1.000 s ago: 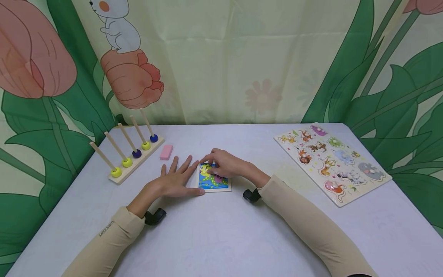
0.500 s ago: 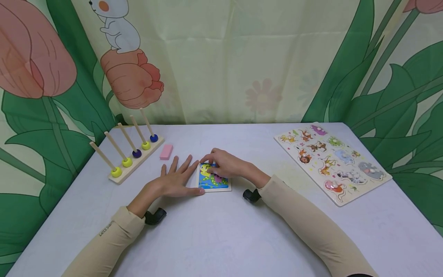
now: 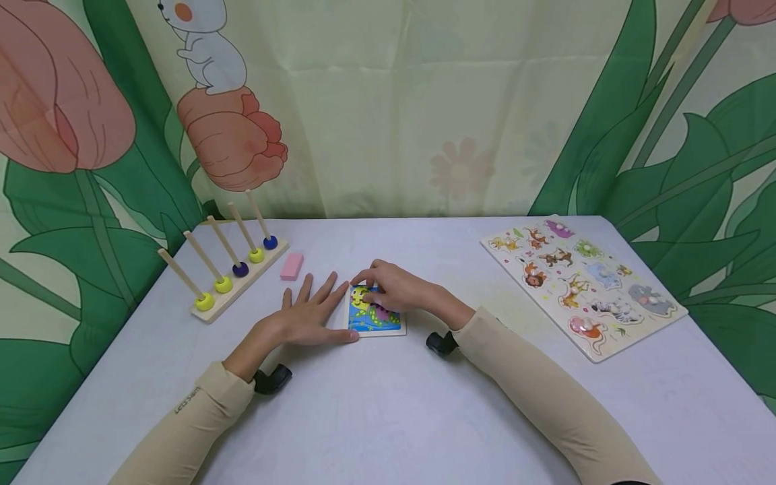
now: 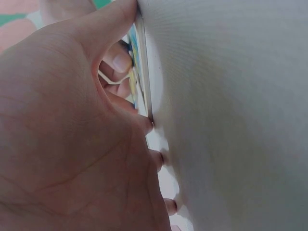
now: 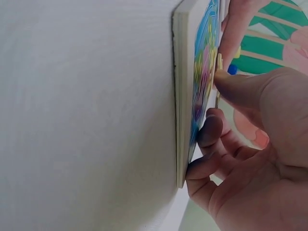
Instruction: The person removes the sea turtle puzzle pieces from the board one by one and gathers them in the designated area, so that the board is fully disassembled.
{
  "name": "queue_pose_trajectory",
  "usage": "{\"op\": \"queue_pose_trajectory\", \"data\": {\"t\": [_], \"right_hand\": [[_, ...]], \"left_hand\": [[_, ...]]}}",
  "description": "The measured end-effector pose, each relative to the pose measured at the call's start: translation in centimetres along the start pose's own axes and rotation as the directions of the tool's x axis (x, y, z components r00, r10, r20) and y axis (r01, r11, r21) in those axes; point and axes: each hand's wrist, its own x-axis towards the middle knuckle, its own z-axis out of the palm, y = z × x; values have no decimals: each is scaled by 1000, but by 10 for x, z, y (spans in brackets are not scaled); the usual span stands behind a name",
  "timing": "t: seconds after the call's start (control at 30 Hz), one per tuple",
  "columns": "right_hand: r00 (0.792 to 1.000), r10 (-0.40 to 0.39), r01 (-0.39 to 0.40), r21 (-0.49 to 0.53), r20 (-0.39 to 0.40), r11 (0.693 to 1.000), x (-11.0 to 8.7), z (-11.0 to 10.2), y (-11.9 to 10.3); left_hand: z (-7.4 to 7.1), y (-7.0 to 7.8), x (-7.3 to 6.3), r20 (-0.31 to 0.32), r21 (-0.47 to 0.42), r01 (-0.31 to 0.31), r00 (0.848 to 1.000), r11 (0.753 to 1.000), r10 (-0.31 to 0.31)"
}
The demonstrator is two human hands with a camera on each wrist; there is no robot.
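Observation:
A small square wooden puzzle (image 3: 374, 326) with a blue, yellow and purple picture lies mid-table. My left hand (image 3: 308, 320) rests flat at its left side with fingers spread, thumb at the near corner and index fingertip at the far corner. My right hand (image 3: 395, 285) reaches over the puzzle's far right part, fingers curled. In the right wrist view its thumb and fingers pinch a thin yellow puzzle piece (image 5: 219, 61), tilted up from the picture. The other fingertips lie at the board's edge. The hand hides the puzzle's upper right.
A wooden peg stand (image 3: 242, 286) with yellow and dark blue beads stands at the left. Beside it lies a pink block (image 3: 292, 267). A large animal puzzle board (image 3: 548, 303) lies at the right. A printed curtain (image 3: 388, 135) hangs behind the table.

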Motion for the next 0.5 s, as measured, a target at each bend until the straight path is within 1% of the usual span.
{"op": "queue_pose_trajectory", "data": {"t": [0.2,0.33,0.5], "right_hand": [[1000,-22,22,7,7,1000,-2,-2,1],[1000,-24,24,17,2,1000,-4,-4,5],[1000,-21,21,10,0,1000,-8,-7,9]], "left_hand": [[-8,8,-8,13,-7,-7,1000,1000,7],[-9,9,-9,18,16,4,1000,1000,-4],[-8,7,-7,13,21,-1,1000,1000,0]]}}
